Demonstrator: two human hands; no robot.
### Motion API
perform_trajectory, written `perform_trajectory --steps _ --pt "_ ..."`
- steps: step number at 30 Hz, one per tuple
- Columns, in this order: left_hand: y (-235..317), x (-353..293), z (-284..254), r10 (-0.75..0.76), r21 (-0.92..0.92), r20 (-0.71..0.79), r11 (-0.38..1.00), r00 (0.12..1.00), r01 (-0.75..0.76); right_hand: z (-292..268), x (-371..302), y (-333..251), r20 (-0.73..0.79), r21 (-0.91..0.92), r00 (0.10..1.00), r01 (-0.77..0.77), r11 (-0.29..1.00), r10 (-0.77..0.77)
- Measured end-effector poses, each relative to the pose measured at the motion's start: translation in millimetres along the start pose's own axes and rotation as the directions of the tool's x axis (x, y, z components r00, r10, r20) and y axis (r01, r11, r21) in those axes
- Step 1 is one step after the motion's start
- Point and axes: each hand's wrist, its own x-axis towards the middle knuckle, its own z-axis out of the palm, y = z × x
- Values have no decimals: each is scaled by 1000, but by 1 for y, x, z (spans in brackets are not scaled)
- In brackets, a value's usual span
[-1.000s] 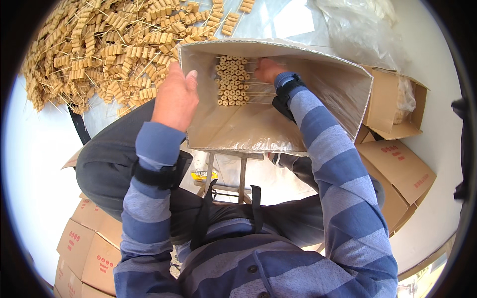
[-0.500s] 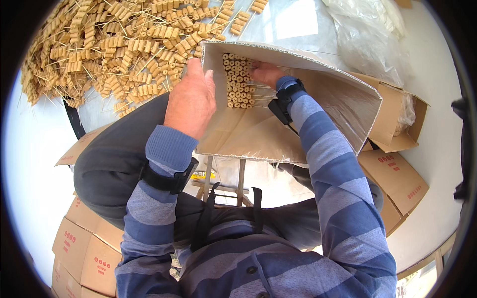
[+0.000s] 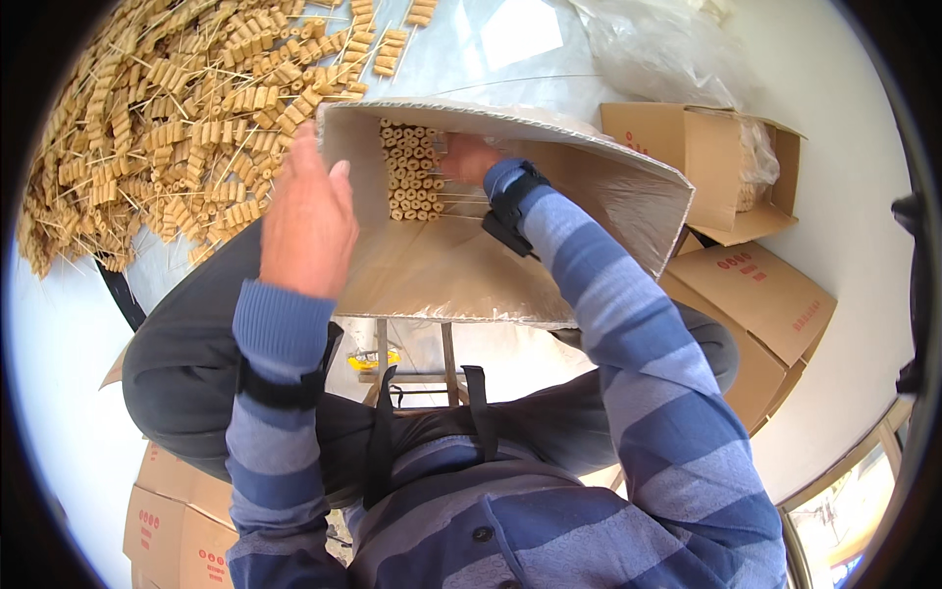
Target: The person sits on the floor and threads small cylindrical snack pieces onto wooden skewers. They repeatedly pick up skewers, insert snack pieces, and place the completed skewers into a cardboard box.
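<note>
On its side across my lap lies a cardboard box point(image 3: 422, 280) with a shiny inner lining, its mouth facing me. Against the left wall inside is a neat stack of tan ring-shaped snack pieces on skewers point(image 3: 412, 177), the thin sticks pointing right. My right hand point(image 3: 469, 157) reaches into the box and rests against the stick side of the stack; its fingertips are hidden. Outside the box's left edge, my left hand point(image 3: 312, 221) has fingers stretched and thumb apart, close to or touching the cardboard.
A large loose heap of skewered snacks point(image 3: 167, 128) covers the table at the far left. Clear plastic bags point(image 3: 657, 49) lie at the far right, beside an opened carton point(image 3: 706, 162). More cartons point(image 3: 760, 304) stand at right and lower left point(image 3: 167, 520). A wooden stool point(image 3: 448, 348) shows below.
The whole view has shifted, so box, heap and hands appear farther left. Relative to the box, both hands stay nearly in place.
</note>
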Motion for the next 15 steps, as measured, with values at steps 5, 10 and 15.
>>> perform_trajectory --steps 5,10,15 --pt "36 -36 -17 257 121 91 956 962 -267 -9 -82 15 228 -477 966 1 879 123" --pt "50 -8 44 288 139 452 912 845 -385 0 -92 58 20 -769 975 -125 626 220" --pt "36 34 128 240 333 544 818 804 -469 29 -74 83 14 -768 966 -155 622 258"
